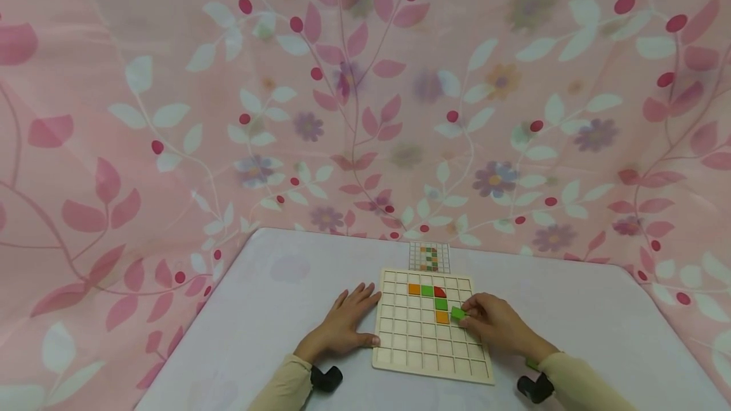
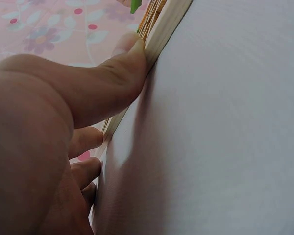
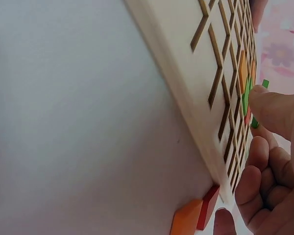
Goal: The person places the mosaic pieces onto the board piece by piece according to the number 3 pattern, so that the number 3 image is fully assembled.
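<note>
A square wooden grid board (image 1: 411, 342) lies on the table. Along its left edge rests my left hand (image 1: 344, 324), fingers spread, with the thumb (image 2: 115, 78) touching the board's side. Between thumb and fingertips my right hand (image 1: 498, 323) pinches a green tile (image 1: 458, 313), tilted above the board's right half. Set in the grid are an orange tile (image 1: 414, 289), a green tile (image 1: 427, 291) and a red tile with a rounded corner (image 1: 439, 292) in a row. Under the red one come another green tile (image 1: 441, 304) and another orange tile (image 1: 442, 317).
Behind the board is a small printed grid card (image 1: 415, 260) with a coloured pattern. A green piece (image 1: 532, 364) lies partly hidden by the right wrist. In the right wrist view, an orange piece (image 3: 186, 218) and a red piece (image 3: 208, 208) sit beside the board's edge.
</note>
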A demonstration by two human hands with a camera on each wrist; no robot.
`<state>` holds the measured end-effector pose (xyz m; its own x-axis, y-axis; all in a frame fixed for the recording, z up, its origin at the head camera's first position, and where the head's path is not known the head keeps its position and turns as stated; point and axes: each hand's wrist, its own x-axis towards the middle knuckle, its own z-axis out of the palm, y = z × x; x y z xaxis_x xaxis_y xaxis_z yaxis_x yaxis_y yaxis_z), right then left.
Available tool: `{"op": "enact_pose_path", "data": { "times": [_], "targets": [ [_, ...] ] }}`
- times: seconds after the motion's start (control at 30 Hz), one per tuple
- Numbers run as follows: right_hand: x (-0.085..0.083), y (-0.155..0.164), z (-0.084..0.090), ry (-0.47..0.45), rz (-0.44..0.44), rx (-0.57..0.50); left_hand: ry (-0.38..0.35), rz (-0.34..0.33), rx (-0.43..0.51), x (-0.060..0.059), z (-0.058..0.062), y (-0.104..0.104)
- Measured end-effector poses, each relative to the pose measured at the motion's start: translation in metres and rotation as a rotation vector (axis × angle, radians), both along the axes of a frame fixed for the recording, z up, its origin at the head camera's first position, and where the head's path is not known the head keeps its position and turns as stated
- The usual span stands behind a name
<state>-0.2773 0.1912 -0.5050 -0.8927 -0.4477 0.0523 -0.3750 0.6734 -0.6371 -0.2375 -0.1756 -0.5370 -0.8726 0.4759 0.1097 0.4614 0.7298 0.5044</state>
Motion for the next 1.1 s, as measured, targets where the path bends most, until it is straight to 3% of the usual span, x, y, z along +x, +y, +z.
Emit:
{"op": "enact_pose_path", "data": {
  "times": [0.23,0.47,0.63,0.93,1.1],
  "targets": [
    [-0.001,-0.020,0.000,-0.028,0.016,-0.033,-0.008,0.005,-0.009,0.000,0.001,-0.001],
    [0.001,-0.036,-0.003,0.008,0.086,-0.050,-0.010,0.003,-0.007,0.001,0.001,0.000],
    [0.004,-0.043,-0.005,0.090,0.130,-0.041,-0.009,-0.001,-0.005,0.002,0.000,0.000],
    [0.003,-0.052,-0.004,0.125,0.066,0.020,-0.006,0.000,0.001,0.000,0.001,0.000],
    [0.002,-0.054,-0.004,0.122,0.072,0.015,-0.016,-0.001,0.006,0.001,0.002,0.000]
  ]
}}
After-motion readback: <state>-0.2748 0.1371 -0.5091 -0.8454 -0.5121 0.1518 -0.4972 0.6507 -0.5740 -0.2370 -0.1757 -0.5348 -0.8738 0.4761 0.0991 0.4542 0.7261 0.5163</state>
